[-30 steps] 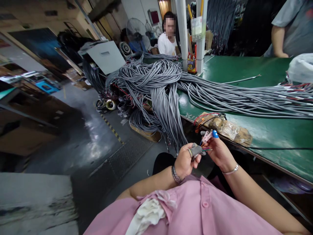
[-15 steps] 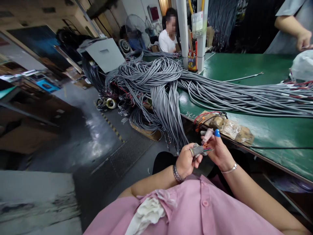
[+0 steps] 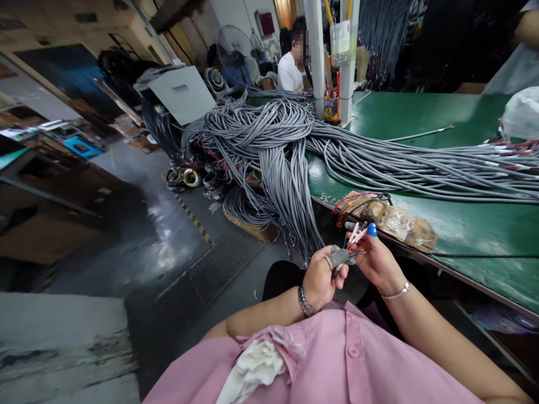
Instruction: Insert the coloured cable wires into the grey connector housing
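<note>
My left hand (image 3: 319, 278) is closed, its grey-covered thumb pressing on the end of a cable whose thin coloured wires (image 3: 356, 254) fan out to the right. Between the fingers of my right hand (image 3: 380, 262) is a small pink clip (image 3: 357, 233), held just above those wires. One right fingertip wears a blue cover, and some right fingers are hidden behind the clip and the wires. Both hands are in front of the bench edge, close together. A thick bundle of grey cables (image 3: 290, 191) hangs over that edge behind my left hand.
More grey cables (image 3: 421, 165) run along the green bench (image 3: 471, 230). A taped wooden block (image 3: 400, 221) with red and black wires lies at its front edge. A white post (image 3: 347, 73) stands at the back. A person in white (image 3: 289, 72) sits beyond it; another is partly visible at upper right.
The pink clip in my right hand has tilted and shows sharply where it was blurred. My left hand stays nearly still. The person at upper right has shifted mostly out of view.
</note>
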Available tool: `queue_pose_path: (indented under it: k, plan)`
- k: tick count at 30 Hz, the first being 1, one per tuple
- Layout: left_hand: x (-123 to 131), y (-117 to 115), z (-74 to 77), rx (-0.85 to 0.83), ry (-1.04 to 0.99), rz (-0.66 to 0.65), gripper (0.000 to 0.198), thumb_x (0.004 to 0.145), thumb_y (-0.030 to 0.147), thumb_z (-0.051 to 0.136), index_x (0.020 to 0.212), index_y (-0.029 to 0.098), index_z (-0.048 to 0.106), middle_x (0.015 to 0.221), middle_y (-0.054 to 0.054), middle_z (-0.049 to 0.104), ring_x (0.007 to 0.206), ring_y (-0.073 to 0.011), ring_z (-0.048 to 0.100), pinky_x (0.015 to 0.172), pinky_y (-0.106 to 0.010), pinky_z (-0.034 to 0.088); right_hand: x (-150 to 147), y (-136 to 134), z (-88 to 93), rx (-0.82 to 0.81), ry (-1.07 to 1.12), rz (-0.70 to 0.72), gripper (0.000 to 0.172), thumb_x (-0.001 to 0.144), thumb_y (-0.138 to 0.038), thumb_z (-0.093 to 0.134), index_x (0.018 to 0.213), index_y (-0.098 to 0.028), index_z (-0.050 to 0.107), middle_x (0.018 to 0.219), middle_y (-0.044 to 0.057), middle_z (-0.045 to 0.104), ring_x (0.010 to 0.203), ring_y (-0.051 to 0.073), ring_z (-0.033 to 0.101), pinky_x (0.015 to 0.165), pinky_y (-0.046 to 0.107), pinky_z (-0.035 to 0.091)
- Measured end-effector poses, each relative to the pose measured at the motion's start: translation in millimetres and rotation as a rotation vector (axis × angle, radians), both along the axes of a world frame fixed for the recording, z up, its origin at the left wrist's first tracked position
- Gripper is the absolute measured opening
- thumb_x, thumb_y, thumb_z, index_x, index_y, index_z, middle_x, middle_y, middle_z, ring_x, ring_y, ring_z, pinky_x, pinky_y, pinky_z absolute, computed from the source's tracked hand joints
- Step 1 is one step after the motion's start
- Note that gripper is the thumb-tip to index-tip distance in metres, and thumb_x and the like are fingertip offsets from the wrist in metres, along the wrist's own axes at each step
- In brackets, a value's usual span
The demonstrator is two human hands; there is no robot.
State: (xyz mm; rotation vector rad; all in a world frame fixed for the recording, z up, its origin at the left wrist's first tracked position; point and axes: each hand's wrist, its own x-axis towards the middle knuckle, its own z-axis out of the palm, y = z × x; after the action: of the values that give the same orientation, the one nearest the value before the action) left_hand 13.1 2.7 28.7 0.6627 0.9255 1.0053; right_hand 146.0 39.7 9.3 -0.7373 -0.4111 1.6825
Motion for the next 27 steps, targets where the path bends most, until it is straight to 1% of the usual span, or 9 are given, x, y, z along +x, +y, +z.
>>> queue_pose_path:
  k: [4,8,12,15,16,18,20,22,27]
  plan:
    - [1.6,2.9,-2.3,-0.02,0.001,-0.001,0.025,0.074,0.037,0.066,0.072,0.015,0.053,0.049,0.002,0.055,0.031,-0.006,0.039,0.031,-0.018,0.019,-3.4,5.0,-1.9,-0.011,0.018,-0.016,0.034,0.072,-0.053,0.076,0.075,-0.019,0.071,0.068,0.001,0.066,0.056,0.012,0.055,0.056,0.025,0.049]
    - [2.2,3.5,-4.2,-0.026,0.017,0.004,0.024,0.073,0.036,0.066,0.07,0.015,0.053,0.048,0.002,0.055,0.03,-0.0059,0.039,0.03,-0.019,0.019,-6.5,6.1,-3.0,-0.012,0.012,-0.055,0.036,0.071,-0.055,0.076,0.077,-0.02,0.071,0.07,0.002,0.068,0.058,0.014,0.057,0.056,0.026,0.049]
    - [-0.1,0.2,-4.7,-0.027,0.012,0.002,0.024,0.073,0.037,0.066,0.072,0.016,0.053,0.048,0.002,0.055,0.03,-0.0058,0.039,0.03,-0.018,0.019,-4.3,2.0,-3.5,-0.039,0.06,-0.015,0.044,0.07,-0.065,0.071,0.081,-0.022,0.071,0.077,0.002,0.07,0.063,0.014,0.059,0.06,0.027,0.05]
    - [-2.9,-4.1,-5.2,-0.013,0.009,-0.002,0.026,0.074,0.039,0.066,0.071,0.016,0.053,0.048,0.002,0.055,0.031,-0.0058,0.038,0.03,-0.018,0.019,-0.2,-0.5,-3.9,-0.054,0.069,0.058,0.051,0.074,-0.071,0.061,0.084,-0.022,0.071,0.082,0.004,0.07,0.064,0.015,0.06,0.06,0.028,0.05]
    - [-3.6,-5.4,-5.4,-0.008,0.011,0.0,0.027,0.074,0.039,0.066,0.071,0.016,0.052,0.048,0.002,0.055,0.031,-0.0058,0.038,0.03,-0.018,0.019,0.9,-0.8,-3.8,-0.047,0.07,0.077,0.051,0.076,-0.07,0.06,0.085,-0.021,0.071,0.083,0.004,0.07,0.065,0.015,0.06,0.06,0.028,0.05]
    - [-4.3,-7.2,-5.2,0.003,0.01,0.015,0.027,0.075,0.039,0.066,0.071,0.016,0.052,0.048,0.002,0.055,0.031,-0.0057,0.038,0.031,-0.018,0.02,2.4,-0.8,-3.1,-0.013,0.061,0.083,0.044,0.079,-0.064,0.063,0.085,-0.021,0.071,0.084,0.003,0.07,0.065,0.013,0.058,0.06,0.026,0.049]
    - [-4.1,-7.5,-4.4,0.012,0.004,0.036,0.027,0.076,0.039,0.066,0.072,0.016,0.052,0.049,0.003,0.055,0.031,-0.0057,0.039,0.031,-0.018,0.02,2.8,-0.4,-2.4,0.031,0.023,0.059,0.033,0.08,-0.053,0.068,0.084,-0.021,0.071,0.081,0.002,0.069,0.063,0.011,0.055,0.06,0.024,0.048]
    - [-3.3,-6.7,-3.0,0.015,-0.004,0.051,0.028,0.076,0.04,0.067,0.074,0.016,0.053,0.05,0.003,0.056,0.032,-0.0056,0.039,0.032,-0.018,0.021,2.6,-0.2,-2.7,0.071,-0.02,0.034,0.026,0.081,-0.047,0.07,0.085,-0.021,0.071,0.076,0.0,0.067,0.06,0.01,0.053,0.059,0.023,0.047]
    - [-1.0,-3.8,0.7,0.011,-0.016,0.067,0.031,0.075,0.043,0.069,0.074,0.017,0.052,0.051,0.004,0.055,0.033,-0.0054,0.04,0.033,-0.018,0.023,0.4,-0.8,-8.4,0.097,-0.05,-0.01,0.036,0.081,-0.057,0.066,0.086,-0.021,0.071,0.077,0.001,0.067,0.064,0.012,0.056,0.058,0.024,0.049]
